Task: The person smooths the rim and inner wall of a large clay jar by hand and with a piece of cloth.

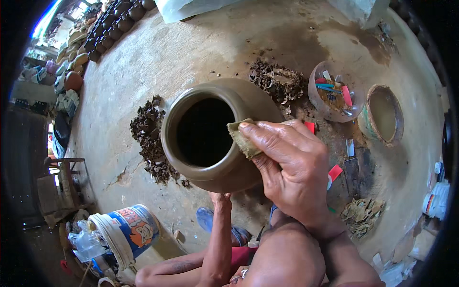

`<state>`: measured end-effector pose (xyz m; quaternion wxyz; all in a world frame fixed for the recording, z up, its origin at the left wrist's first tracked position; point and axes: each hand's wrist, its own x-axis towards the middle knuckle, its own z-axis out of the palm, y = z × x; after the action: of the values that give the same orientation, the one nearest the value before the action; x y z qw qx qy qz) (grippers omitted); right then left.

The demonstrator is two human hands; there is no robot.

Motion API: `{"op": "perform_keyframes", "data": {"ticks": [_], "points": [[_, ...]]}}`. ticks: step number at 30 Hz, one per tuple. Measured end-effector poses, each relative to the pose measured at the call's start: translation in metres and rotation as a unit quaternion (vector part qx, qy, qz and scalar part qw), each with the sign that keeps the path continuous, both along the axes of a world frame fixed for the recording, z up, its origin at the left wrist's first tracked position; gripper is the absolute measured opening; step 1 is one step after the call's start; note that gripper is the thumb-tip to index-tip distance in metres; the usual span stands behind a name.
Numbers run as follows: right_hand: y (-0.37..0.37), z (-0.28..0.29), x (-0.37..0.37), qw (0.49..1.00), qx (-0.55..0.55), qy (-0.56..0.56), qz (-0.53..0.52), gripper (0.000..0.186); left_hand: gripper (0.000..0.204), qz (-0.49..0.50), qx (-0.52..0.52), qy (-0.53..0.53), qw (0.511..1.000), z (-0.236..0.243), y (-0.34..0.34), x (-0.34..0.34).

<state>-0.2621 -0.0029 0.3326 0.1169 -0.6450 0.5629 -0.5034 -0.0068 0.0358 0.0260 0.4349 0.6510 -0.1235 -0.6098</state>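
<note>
Fingers of our right hand (291, 165) curl to pinch a small damp cloth (244, 138) against the rim of the clay pot (215, 138). Our left hand (221, 197) reaches under the pot's near side; we cannot tell its grip, the pot hides it. Pot sits on the floor, just ahead of both hands
</note>
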Motion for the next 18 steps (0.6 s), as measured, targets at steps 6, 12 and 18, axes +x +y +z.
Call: {"op": "perform_keyframes", "data": {"ticks": [6, 12, 18], "points": [[0.017, 0.008, -0.005, 0.999, 0.024, 0.005, 0.036, 0.038, 0.052, 0.001, -0.003, -0.006, 1.000, 0.016, -0.030, 0.021], [0.024, 0.006, -0.015, 0.993, 0.034, -0.053, 0.104, 0.034, 0.052, 0.031, -0.037, -0.039, 0.998, 0.034, -0.068, 0.025], [-0.027, -0.010, -0.032, 0.995, -0.061, -0.075, -0.007, 0.033, 0.051, 0.067, -0.030, -0.082, 0.994, 0.020, -0.025, -0.026]]}}
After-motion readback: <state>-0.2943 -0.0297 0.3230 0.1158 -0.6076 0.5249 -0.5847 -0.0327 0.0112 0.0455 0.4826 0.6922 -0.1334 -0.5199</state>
